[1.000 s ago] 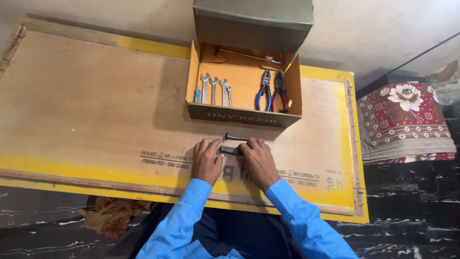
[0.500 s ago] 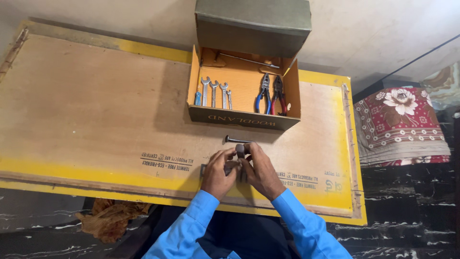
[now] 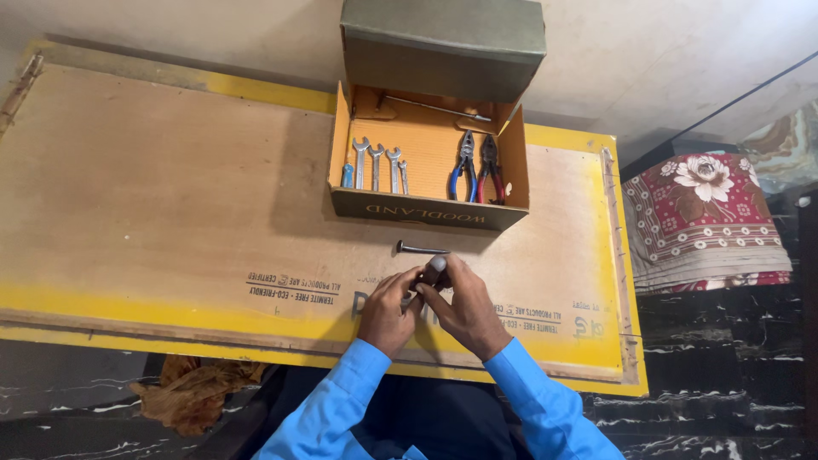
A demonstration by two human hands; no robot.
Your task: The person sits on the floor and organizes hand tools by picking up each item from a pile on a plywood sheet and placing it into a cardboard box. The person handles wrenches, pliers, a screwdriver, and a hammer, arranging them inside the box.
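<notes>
Head view: left hand [image 3: 388,308] and right hand [image 3: 467,305] both pinch a small dark metal piece [image 3: 434,268] above the plywood board [image 3: 170,196], near a loose bolt [image 3: 419,249].

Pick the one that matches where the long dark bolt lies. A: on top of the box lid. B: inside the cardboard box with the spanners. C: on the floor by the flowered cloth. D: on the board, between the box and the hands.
D: the bolt lies flat on the plywood board, just in front of the cardboard box and just beyond the left hand and right hand.
</notes>
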